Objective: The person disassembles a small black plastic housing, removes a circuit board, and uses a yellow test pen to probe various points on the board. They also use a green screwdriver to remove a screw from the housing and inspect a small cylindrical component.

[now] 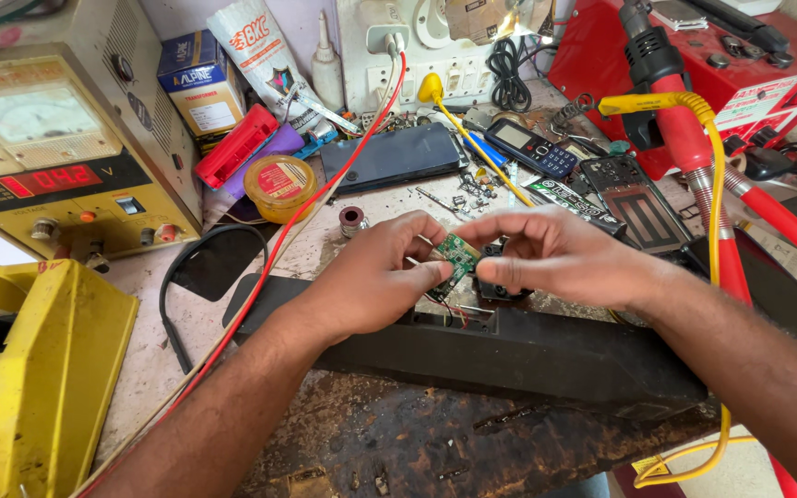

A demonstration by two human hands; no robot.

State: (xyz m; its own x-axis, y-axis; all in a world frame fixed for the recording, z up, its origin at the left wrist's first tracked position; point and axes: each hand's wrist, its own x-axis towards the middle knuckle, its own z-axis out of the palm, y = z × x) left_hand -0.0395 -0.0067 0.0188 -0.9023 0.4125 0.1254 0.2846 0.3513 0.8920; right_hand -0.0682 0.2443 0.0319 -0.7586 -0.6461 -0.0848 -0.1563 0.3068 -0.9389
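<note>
Pinched between both thumbs and fingertips, small green circuit board (456, 257) sits just above the long black speaker case (509, 350). Left hand (375, 277) curls in from below-left, right hand (555, 254) from the right, thin wires (449, 309) dangling down into the case.

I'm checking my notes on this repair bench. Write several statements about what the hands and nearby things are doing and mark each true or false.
1. Both hands hold the small green circuit board. True: the left hand and the right hand pinch it from either side.
2. The circuit board lies flat on the bench. False: it is held up above the long black speaker case.
3. Thin wires run from the board down to the case. True.
4. The dark phone is in the right hand. False: it lies on the bench behind the hands.
5. The round yellow tin sits to the right of the hands. False: it sits behind the left hand, on the left.
</note>
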